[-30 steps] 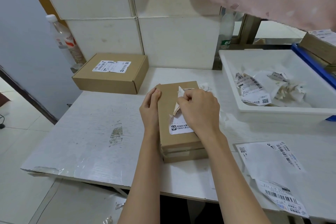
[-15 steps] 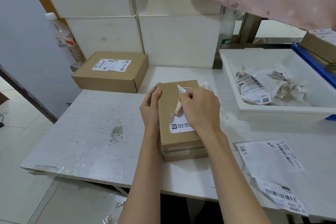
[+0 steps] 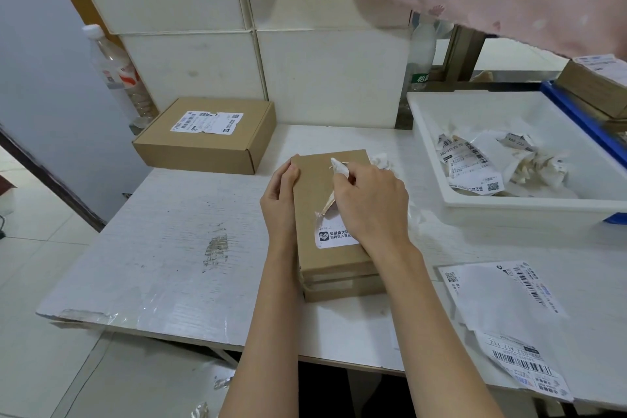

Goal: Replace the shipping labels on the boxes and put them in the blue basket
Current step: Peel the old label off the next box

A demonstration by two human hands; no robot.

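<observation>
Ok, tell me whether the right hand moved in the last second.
Yes, slightly: right hand crept toward the box's far edge, pulling the label.

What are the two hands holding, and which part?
The right hand pinches the peeled-up end of the old label. The left hand grips the left edge of the box.
</observation>
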